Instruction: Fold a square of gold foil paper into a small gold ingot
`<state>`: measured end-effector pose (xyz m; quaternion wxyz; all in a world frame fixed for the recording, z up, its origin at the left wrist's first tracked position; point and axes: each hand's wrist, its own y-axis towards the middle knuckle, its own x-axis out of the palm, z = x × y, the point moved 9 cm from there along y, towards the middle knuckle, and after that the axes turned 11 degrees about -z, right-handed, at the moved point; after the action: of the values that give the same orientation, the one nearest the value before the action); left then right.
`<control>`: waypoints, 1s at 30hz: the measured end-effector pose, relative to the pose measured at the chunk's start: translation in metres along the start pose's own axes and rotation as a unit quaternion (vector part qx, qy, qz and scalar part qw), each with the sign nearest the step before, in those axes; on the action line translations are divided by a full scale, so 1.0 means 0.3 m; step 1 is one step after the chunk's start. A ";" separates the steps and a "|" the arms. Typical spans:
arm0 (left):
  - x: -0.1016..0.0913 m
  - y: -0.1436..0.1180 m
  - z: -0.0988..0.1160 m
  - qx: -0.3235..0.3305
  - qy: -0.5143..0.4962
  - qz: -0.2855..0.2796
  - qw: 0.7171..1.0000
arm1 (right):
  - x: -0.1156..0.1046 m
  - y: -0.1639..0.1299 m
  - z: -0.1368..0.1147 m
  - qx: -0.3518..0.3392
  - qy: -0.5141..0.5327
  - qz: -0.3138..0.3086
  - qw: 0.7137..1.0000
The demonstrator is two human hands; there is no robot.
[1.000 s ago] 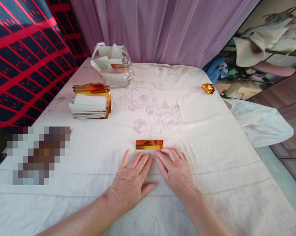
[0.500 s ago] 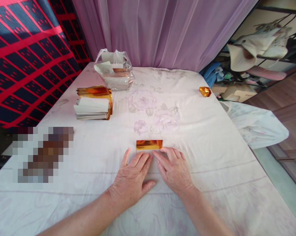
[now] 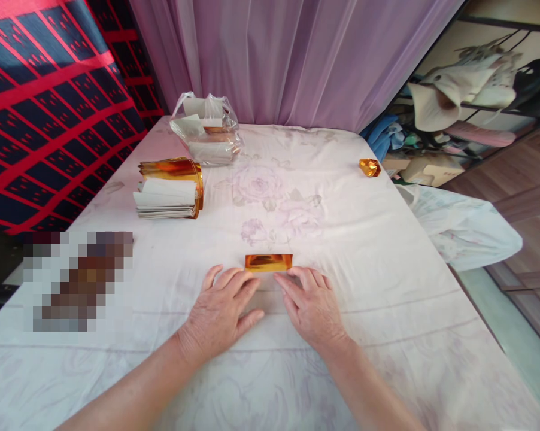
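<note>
I have left hand [image 3: 218,314] and right hand [image 3: 315,308] loosely spread, gripping nothing, by gold strip [image 3: 269,263] at twelve o'clock, likely steadying it.

The light is bright, with a pixelated patch [image 3: 78,281] at left.

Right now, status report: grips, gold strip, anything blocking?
Left grip spread open; right grip loosely curled. Both at gold strip. Paper stack farther left, not blocking.
</note>
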<state>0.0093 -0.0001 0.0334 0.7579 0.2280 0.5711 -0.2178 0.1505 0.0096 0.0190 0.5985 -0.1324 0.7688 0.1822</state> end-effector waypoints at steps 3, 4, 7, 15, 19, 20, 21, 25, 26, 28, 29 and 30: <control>-0.020 -0.002 -0.040 0.013 0.001 0.006 1.000 | 0.000 0.000 0.001 0.000 0.003 0.002 1.000; -0.023 -0.003 -0.048 0.014 0.002 0.008 1.000 | 0.000 0.000 0.000 -0.001 0.003 0.003 1.000; -0.022 -0.001 -0.049 0.017 0.009 0.006 1.000 | 0.002 0.001 0.000 -0.002 0.002 0.001 1.000; -0.009 -0.005 -0.004 0.026 0.025 -0.002 0.999 | 0.001 0.002 0.000 0.004 -0.003 -0.002 1.000; 0.026 -0.021 0.050 0.048 0.029 -0.015 0.998 | -0.002 0.002 -0.003 0.000 0.002 -0.003 1.000; 0.033 -0.023 0.060 0.049 0.033 -0.020 0.998 | -0.003 0.002 -0.003 0.000 0.003 -0.002 1.000; 0.038 -0.024 0.065 0.047 0.036 -0.022 0.998 | -0.004 0.001 -0.003 0.000 0.004 0.000 1.000; 0.040 -0.021 0.068 0.037 0.048 -0.027 0.998 | -0.005 0.001 -0.004 -0.002 0.005 0.001 1.000; 0.041 -0.020 0.067 0.037 0.050 -0.031 0.998 | -0.005 0.001 -0.004 -0.002 0.005 0.000 1.000; 0.042 -0.017 0.066 0.037 0.052 -0.038 0.997 | -0.004 0.001 -0.003 0.000 0.004 -0.001 1.000; 0.042 -0.017 0.065 0.037 0.052 -0.041 0.997 | -0.003 0.001 -0.002 0.001 0.004 -0.001 1.000; 0.043 -0.016 0.065 0.037 0.052 -0.042 0.997 | -0.003 0.001 -0.002 0.001 0.004 -0.001 1.000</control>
<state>0.0246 -0.0165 0.0253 0.7085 0.2424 0.6105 -0.2581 0.1500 0.0095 0.0199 0.5954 -0.1333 0.7714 0.1805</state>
